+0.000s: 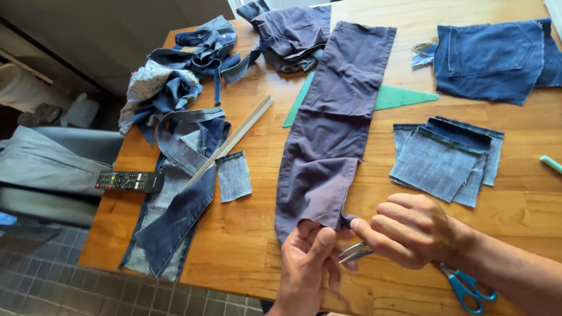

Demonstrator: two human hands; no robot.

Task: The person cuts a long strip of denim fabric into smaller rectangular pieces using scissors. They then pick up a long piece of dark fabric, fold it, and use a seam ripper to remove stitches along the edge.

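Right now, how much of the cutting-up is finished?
Some looks done: a stack of cut denim squares lies on the table, and one small square sits apart. In hand: the left hand pinches the bottom edge of the grey-purple trouser leg while the right hand works small snips there. Uncut so far: that leg's length, the denim heap and the pocket piece.

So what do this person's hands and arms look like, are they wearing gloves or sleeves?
No gloves. Both the left hand and the right hand are bare, with no rings visible on the fingers that show. The right forearm is bare as far as the picture's edge, with no sleeve, watch or bracelet. Only the left wrist shows, also uncovered.
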